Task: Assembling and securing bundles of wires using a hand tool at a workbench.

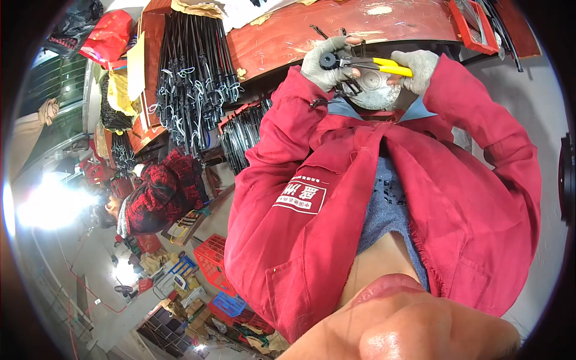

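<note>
My left hand [326,65], in a grey glove with bare fingertips, is closed round a thin black part with a round black end [328,60]. Its fingers curl over the part and hide much of it. My right hand [418,67], gloved likewise, grips pliers [393,66] by their yellow handles. The pliers' metal jaws reach leftward to the black part by my left fingers; whether they bite on it I cannot tell. Below both hands is a round, worn metal disc [373,91]. Thin black rods hang next to my left hand.
A red worktop [282,39] runs beyond my hands. Bundled black rods with white ties [195,84] hang over its left edge, with more rods [246,132] below. A red tray [474,27] stands far right. At left a person in a checked jacket [159,198] bends near crates [213,261].
</note>
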Available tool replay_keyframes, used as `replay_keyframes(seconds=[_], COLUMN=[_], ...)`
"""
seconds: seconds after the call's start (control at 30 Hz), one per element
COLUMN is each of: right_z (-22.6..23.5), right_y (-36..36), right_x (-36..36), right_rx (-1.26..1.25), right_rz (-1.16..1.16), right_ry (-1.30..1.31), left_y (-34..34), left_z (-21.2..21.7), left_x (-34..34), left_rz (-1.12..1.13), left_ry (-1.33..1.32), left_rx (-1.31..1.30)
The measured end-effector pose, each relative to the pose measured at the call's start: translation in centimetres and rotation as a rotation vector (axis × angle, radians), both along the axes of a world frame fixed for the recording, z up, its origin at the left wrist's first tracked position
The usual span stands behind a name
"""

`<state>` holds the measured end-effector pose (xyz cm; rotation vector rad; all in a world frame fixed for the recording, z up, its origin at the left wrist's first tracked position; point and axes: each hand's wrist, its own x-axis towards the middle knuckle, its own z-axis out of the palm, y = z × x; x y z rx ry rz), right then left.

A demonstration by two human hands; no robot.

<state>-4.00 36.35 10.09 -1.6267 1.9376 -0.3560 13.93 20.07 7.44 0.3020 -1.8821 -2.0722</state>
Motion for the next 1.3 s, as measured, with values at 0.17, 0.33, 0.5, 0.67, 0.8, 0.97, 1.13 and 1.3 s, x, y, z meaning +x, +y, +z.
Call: replay_keyframes(seconds=[0.17, 0.33, 0.5, 0.67, 0.8, 0.97, 1.13, 1.3], right_z=[2.3, -3.6, -9.9, -11.8, -8.4, -7.6, -5.4, -5.8], right_y=[-1.0, -0.7, -2.6, -3.1, -3.5, -3.3, -2.4, -2.1], right_x=[-0.9, -6.0, -10.3, -9.6, 2.6, 3.2, 4.0, -7.9], right_rx=[0.001, -0.297, -0.282, -0.246, -0.346, -0.338, -0.454, -0.854], right_rz=[0.068, -0.058, -0.297, -0.179, -0.078, -0.193, -0.188, -0.447], right_ry=[0.471, 0.578, 0.519, 0.566, -0.260, -1.157, -0.590, -0.992], left_y=[0.6, 1.9, 2.8, 1.6, 0.9, -3.6, 3.2, 2.4], left_z=[-0.6, -0.7, -3.6, -4.0, 1.6, 5.5, 5.9, -1.8], left_x=[-0.7, -1.2, -2.6, -4.1, -3.6, -6.5, -3.4, -1.2], left_rz=[0.098, 0.284, 0.587, 0.694, 0.375, 0.237, 0.182, 0.211], left_ry=[0.037, 0.115, 0.126, 0.159, 0.291, 0.673, 0.254, 0.261], left_rx=[-0.029, 0.056, -0.165, -0.205, 0.308, 1.204, 0.133, 0.457])
